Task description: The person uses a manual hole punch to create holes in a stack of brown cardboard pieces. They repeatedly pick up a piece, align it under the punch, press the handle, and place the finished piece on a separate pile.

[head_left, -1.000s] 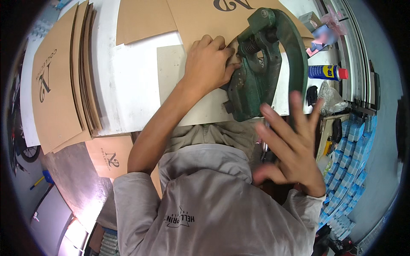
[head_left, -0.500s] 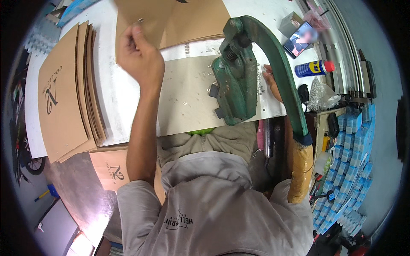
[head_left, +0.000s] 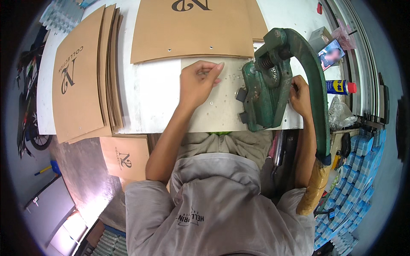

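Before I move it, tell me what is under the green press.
The beige board shows beside the green press and seems to run beneath it; the press's body hides whatever lies directly below.

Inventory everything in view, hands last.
Table: one, white, centre
Board: one, beige, table's near edge
Press: one, green, table's right
Stacked pieces: several, brown, table's left
Printed pieces: at least two, brown, far side
Lower pieces: at least one, brown, below table
Spray can: one, blue and red, right
Phone: one, blue-lit, table's far right
Box: one, grey, beside phone
Plastic bag: one, clear, near can
Bundles: many, blue, lower right
Left hand: one, bare, over board
Right hand: one, bare, right of press
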Available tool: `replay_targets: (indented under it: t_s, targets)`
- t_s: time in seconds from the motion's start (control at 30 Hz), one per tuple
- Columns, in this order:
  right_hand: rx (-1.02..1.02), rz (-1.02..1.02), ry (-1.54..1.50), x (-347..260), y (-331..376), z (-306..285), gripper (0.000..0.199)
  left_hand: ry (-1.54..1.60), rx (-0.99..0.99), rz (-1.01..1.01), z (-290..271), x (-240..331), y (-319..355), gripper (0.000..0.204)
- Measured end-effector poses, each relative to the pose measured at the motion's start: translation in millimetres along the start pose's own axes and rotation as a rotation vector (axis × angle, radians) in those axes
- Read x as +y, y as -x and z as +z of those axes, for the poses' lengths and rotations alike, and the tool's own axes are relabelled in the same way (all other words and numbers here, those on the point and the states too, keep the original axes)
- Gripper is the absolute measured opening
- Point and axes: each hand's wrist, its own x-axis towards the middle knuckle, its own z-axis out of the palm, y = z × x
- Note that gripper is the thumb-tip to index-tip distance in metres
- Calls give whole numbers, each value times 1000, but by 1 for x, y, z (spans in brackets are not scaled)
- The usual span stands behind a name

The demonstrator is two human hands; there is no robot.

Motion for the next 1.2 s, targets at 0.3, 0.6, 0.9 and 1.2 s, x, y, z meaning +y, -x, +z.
replay_targets:
  t_s: [0.3,0.6,0.9,1.2]
  targets:
    - [-45,-31,-345,-25,-19,11,18,-967,-128,1066,-68,20,-63,28]
    - [-186,118,-655,-32,-41,56,44,-1235,-205,1244,-25,-7,-76,23]
    - [-62,617,-872,-95,-51,26,29,-936,-168,920,9,31,-57,22]
    - [20,570,-1121,-77,-51,42,30,-1000,-212,879,36,22,-50,20]
